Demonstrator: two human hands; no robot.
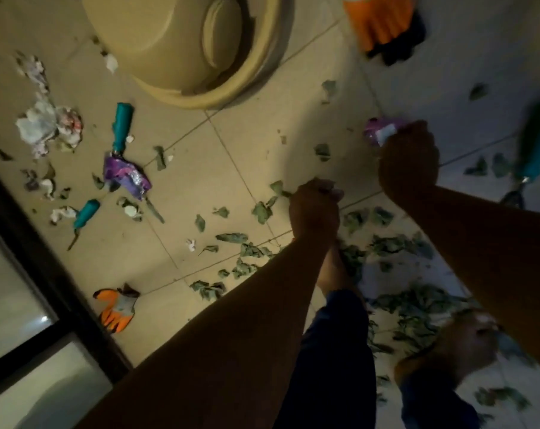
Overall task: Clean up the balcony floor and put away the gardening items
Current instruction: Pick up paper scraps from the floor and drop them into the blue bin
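Note:
My left hand (315,209) is curled over the tiled floor and pinches dry green leaves (279,188). My right hand (409,159) grips a crumpled purple wrapper (378,133). More dry leaves (398,246) lie scattered around my bare feet. Another purple wrapper (124,174) lies on a teal-handled trowel (121,128). A second teal-handled tool (86,213) lies to the lower left, a third (533,147) at the right edge. One orange glove (117,308) lies near the door track, another (380,20) at the top.
A large beige tub (256,72) with a lid inside stands at the top centre. Crumpled white paper scraps (45,125) litter the left side. A dark sliding-door track (45,252) runs along the lower left. My feet (336,274) stand among the leaves.

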